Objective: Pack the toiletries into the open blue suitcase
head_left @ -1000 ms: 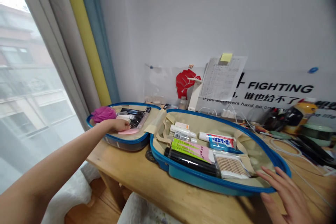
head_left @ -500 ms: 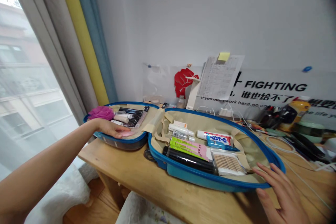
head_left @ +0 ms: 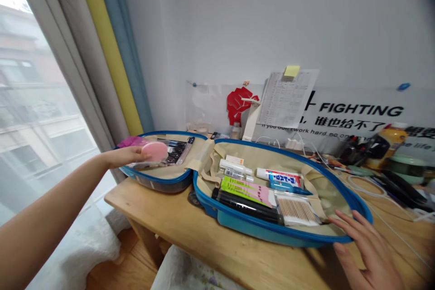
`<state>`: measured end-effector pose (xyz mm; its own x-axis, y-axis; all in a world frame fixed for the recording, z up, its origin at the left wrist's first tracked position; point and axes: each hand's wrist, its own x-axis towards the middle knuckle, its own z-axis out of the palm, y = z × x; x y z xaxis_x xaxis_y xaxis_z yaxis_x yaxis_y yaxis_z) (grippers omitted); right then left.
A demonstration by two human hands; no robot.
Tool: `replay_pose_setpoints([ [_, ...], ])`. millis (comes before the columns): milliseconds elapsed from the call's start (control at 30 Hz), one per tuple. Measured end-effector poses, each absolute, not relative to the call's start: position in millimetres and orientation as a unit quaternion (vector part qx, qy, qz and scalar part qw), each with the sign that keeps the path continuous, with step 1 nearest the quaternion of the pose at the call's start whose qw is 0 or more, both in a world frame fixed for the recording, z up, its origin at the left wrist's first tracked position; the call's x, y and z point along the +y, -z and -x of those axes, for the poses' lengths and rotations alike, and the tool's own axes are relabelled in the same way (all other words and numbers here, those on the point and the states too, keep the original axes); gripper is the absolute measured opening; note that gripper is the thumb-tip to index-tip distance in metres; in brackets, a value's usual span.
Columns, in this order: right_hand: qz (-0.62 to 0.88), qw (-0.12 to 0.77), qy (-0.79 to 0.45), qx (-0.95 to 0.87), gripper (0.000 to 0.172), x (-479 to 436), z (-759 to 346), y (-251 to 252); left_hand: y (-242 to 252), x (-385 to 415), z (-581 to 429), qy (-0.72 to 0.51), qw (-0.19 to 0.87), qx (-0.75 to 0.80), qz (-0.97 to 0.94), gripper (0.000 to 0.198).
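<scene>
My left hand (head_left: 127, 156) pinches a round pink item (head_left: 154, 151) above the left half of an open blue case (head_left: 170, 183). Beneath and behind it lie a purple mesh puff (head_left: 131, 142) and dark packaged items (head_left: 180, 150). My right hand (head_left: 365, 244), fingers spread, rests by the right rim of the case. That half holds small white tubes (head_left: 235, 166), a green and pink packet (head_left: 246, 190), a black cylinder (head_left: 244, 205), a toothpaste tube (head_left: 282, 176), a blue tube (head_left: 290, 188) and a pack of cotton swabs (head_left: 298, 210).
The case sits on a wooden table (head_left: 142, 205). Cables (head_left: 367, 186), a yellow bottle (head_left: 385, 147), pens and a green-lidded bowl (head_left: 406, 167) stand at the right back. Curtains (head_left: 102, 50) and a window are on the left; papers (head_left: 287, 97) hang on the wall.
My left hand has lifted the pink item out of the left half of the case and moved slightly up and left. My right hand has stayed nearly still.
</scene>
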<state>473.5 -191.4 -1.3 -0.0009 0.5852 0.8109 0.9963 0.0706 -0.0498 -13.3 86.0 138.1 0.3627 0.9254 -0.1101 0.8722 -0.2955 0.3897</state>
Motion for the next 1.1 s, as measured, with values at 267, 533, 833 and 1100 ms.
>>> replay_pose_setpoints([
  [267, 0.622, 0.351, 0.29, -0.638, 0.031, -191, -476, 4, -156, 25, -95, -0.128, 0.098, 0.414, -0.896, 0.058],
  [533, 0.611, 0.366, 0.289, -0.64, 0.032, -191, -474, 4, -109, -11, -219, 0.06, 0.044, 0.365, -0.928, 0.085],
  [833, 0.616, 0.375, 0.274, -0.636, 0.033, -191, -473, 4, -124, 15, -210, 0.13, 0.147, 0.268, -0.943, 0.078],
  [1100, 0.618, 0.373, 0.286, -0.631, 0.034, -190, -473, 3, -101, 23, -218, 0.159, 0.182, 0.21, -0.948, 0.106],
])
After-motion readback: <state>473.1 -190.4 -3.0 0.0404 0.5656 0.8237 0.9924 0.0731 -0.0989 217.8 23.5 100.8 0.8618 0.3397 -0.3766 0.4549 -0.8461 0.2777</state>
